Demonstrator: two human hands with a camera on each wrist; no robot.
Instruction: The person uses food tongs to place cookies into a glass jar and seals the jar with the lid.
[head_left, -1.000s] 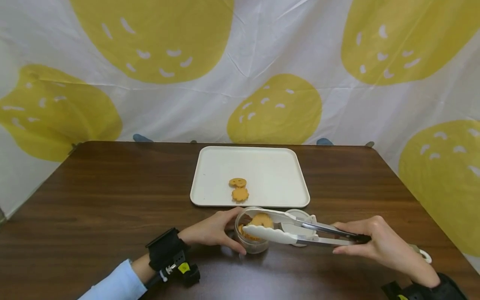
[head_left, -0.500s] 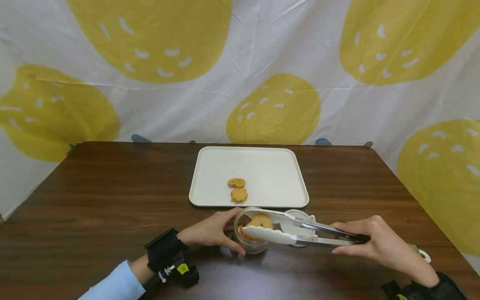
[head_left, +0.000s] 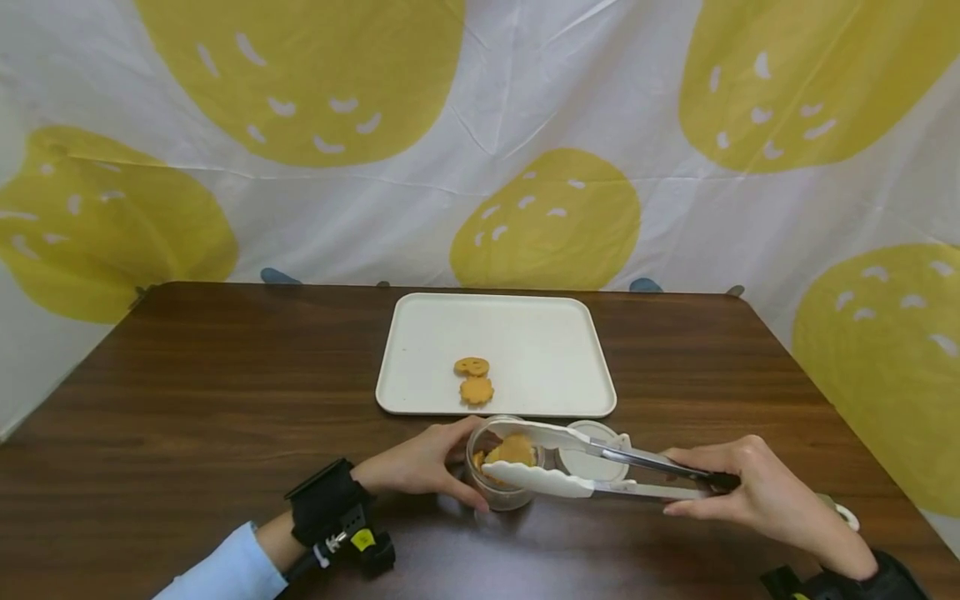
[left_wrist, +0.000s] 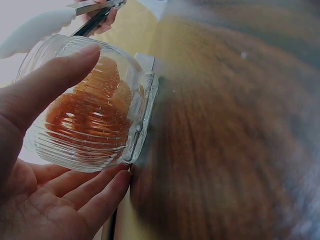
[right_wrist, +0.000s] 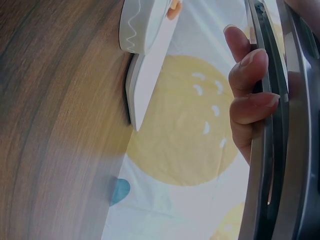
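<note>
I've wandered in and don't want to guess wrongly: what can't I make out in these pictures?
Number of cookies in the jar: head view, tongs cover part; left wrist view, thumb and ribbed glass obscure them.
White disc, whole top: head view, tongs cross it.
Small object, what it is: head view, right hand and wrist hide most.
Right wrist device: head view, cut off by bottom edge.

Head cam sits high, looks fwd & down, mid dist, over L hand (head_left: 423,458), R hand (head_left: 757,492), table (head_left: 225,375), tray (head_left: 540,350) beyond them, cloth (head_left: 360,225) behind. L wrist cam: v. close, turned sideways, looks past L hand at jar (left_wrist: 95,120), R hand + tongs (head_left: 577,485) farther off. R wrist cam: also sideways, tight on R hand, faces cloth. Head/L wrist share jar; head/R wrist share tray.
</note>
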